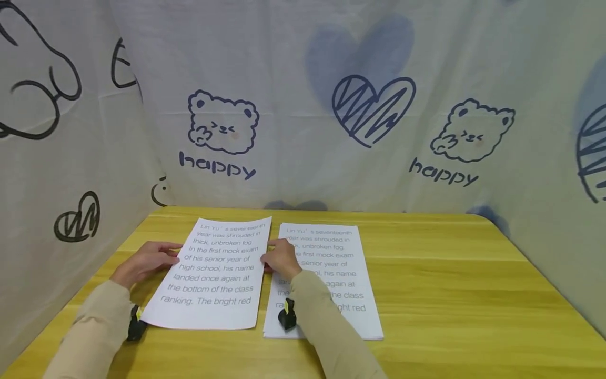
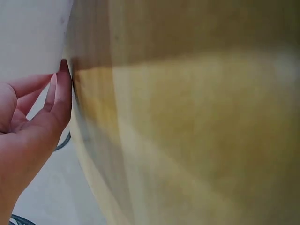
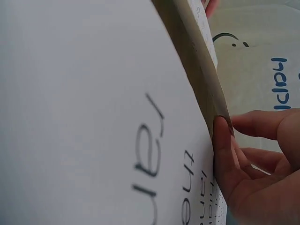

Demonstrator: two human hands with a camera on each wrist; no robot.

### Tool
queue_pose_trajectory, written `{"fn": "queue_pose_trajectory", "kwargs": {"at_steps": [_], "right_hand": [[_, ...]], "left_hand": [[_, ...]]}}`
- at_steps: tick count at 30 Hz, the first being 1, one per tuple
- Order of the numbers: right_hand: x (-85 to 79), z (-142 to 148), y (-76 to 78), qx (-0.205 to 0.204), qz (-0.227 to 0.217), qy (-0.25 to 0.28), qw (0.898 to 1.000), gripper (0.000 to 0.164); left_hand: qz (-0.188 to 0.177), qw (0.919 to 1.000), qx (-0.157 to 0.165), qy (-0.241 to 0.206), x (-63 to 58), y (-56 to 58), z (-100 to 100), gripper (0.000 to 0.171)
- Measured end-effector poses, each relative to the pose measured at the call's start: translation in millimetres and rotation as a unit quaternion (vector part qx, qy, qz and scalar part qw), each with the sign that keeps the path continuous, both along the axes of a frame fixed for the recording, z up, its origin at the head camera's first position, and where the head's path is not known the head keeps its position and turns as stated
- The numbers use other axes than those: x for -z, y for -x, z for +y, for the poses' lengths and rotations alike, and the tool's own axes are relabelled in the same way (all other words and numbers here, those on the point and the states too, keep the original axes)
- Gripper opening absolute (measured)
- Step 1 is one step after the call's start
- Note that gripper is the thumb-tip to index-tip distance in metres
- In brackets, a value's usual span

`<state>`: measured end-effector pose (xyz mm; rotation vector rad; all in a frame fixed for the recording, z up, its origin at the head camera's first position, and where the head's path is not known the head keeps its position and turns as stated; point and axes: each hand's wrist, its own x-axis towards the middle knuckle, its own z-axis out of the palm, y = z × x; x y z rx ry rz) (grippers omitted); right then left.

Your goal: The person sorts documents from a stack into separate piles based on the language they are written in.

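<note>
A printed sheet of paper is held up slightly above the table between both hands. My left hand pinches its left edge; in the left wrist view the thumb and fingertips of that hand meet at the paper's edge. My right hand pinches the right edge, and the right wrist view shows thumb and finger of this hand on either side of it. Under the right forearm lies a stack of paper with the same printed text, partly hidden by that hand and sleeve.
The yellow wood-grain table extends to the right of the stack. A white cloth printed with bears and hearts hangs behind the table and along its sides. Each wrist carries a small black strap piece. Dark cable shows below the table edge.
</note>
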<state>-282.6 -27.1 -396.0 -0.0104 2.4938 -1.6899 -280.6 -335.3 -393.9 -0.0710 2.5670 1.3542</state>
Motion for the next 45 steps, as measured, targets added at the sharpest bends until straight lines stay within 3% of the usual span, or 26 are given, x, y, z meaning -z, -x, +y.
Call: {"fn": "queue_pose_trajectory", "kwargs": {"at_steps": [6,14,20,22,26,31,34,39,45], "right_hand": [[1.1,4,0.5,-0.025,0.017,-0.016,0.999,0.049],[1.6,4,3.5,-0.018,0.017,-0.052,0.998,0.003],[2.0,6,6.1,-0.009,0.021,-0.068,0.997,0.032],[1.7,5,6.2,-0.009,0.021,-0.074,0.997,0.030],[1.9,2,5.3,-0.013,0.022,-0.078,0.997,0.008],[2.9,0,2.7,-0.026,0.012,-0.067,0.997,0.048],[0.6,3,1.3,-0.028,0.002,-0.045,0.999,0.051],[-10.0,19,-0.5,-0.036,-0.003,-0.018,0.999,0.047],[-20.9,54,0.7,-0.047,0.018,-0.050,0.997,0.038]], "left_hand": [[0.004,0.9996,-0.005,0.028,-9.0,1.7,9,0.053],[-0.044,0.9986,-0.006,0.030,-16.5,5.7,13,0.065],[-0.061,0.9980,0.011,0.011,-22.0,3.6,9,0.068],[-0.058,0.9980,0.023,0.003,-23.6,1.6,5,0.068],[-0.051,0.9983,0.025,0.016,-29.2,-3.7,-4,0.069],[-0.048,0.9984,0.005,0.031,-36.3,-9.3,-3,0.071],[-0.038,0.9988,-0.007,0.029,-40.7,-10.8,11,0.070],[-0.026,0.9996,-0.008,0.007,-50.6,-14.2,53,0.069],[0.020,0.9966,0.021,-0.077,-57.7,-19.7,101,0.059]]}}
